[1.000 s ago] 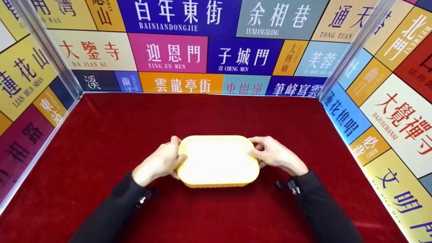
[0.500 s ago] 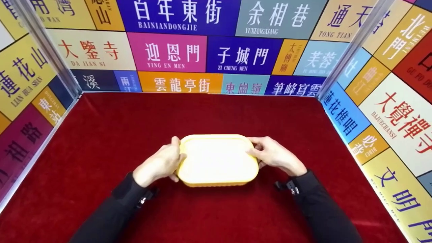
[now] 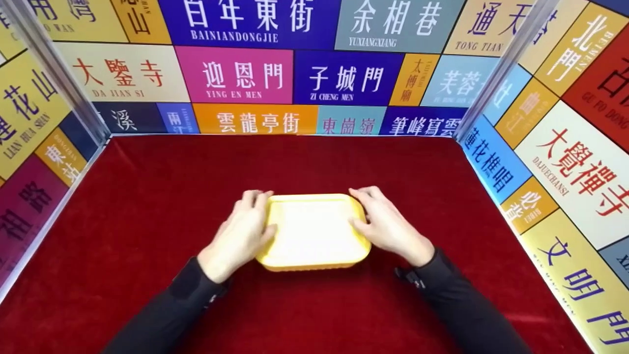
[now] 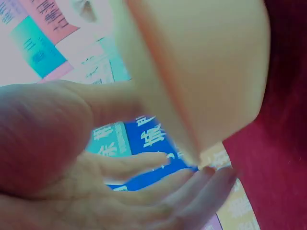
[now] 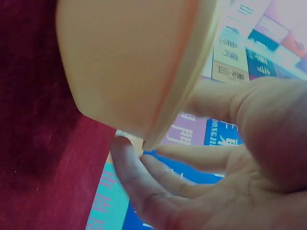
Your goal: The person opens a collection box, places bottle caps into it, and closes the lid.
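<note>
A yellow lidded food box (image 3: 314, 231) with rounded corners and a whitish top lies lengthwise between my hands, over red cloth. In the head view my left hand (image 3: 238, 233) is at its left end, thumb over the lid's edge and fingers reaching to the far corner. Mirroring it at the right end is my right hand (image 3: 393, 226). Both wrist views show the box's pale side wall (image 4: 220, 62) and the lid's rim (image 5: 192, 72). Loosely bent fingers (image 5: 168, 184) spread near the rim's corner, with gaps between palm and box. The hands are slightly blurred.
Red velvet cloth (image 3: 162, 196) covers the table. Panels with large Chinese lettering (image 3: 241, 76) wall it in at the back and on both sides, joined by metal corner posts (image 3: 506, 64). Black sleeves (image 3: 457, 295) cover both forearms.
Both hands have loosened from the box's ends, their fingers lifting and spreading toward the far corners. The wrists have come slightly inward. The view has shifted a little; the box stays in place.
</note>
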`<state>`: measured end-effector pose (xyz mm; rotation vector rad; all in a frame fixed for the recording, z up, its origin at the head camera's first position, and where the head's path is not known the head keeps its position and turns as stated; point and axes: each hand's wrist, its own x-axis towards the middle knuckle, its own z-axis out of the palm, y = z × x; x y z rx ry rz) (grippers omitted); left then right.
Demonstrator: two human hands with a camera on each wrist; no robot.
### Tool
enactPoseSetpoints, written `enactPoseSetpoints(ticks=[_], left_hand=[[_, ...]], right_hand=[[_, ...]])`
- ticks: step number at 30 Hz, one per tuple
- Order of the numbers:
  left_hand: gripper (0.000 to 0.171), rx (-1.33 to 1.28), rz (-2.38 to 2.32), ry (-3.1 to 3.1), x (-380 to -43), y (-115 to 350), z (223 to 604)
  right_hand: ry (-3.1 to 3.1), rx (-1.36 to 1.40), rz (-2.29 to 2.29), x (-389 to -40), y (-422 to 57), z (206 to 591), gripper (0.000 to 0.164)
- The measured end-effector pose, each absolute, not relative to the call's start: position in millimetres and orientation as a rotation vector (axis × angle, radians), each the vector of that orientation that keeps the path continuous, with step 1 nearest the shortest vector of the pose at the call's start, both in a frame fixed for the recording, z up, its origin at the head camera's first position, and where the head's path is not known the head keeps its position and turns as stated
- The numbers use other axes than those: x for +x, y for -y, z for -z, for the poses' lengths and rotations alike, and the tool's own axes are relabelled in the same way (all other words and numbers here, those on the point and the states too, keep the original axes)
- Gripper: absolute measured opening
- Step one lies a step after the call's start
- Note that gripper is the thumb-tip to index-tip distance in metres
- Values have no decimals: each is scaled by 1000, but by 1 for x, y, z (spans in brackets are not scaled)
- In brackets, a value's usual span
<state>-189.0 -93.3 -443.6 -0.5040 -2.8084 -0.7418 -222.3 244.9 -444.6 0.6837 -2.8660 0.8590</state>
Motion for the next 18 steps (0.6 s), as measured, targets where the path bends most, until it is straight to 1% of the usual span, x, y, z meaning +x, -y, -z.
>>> enactPoseSetpoints(ticks=[4, 7, 9, 12, 15, 18], left_hand=[[69, -658, 712, 2742, -190, 81, 454], [77, -720, 647, 2803, -190, 73, 462], [83, -736, 576, 2859, -189, 70, 467], [89, -748, 483, 2907, -190, 66, 473], [91, -741, 438, 2938, -190, 65, 475], [92, -729, 424, 2965, -191, 65, 475]], right_hand=[[2821, 792, -803, -215, -232, 454, 73], [2827, 868, -768, -212, -226, 460, 76], [2840, 890, -752, -210, -222, 464, 80], [2890, 876, -708, -208, -219, 468, 89], [2920, 861, -625, -208, -215, 472, 97], [2925, 854, -544, -208, -212, 474, 100]])
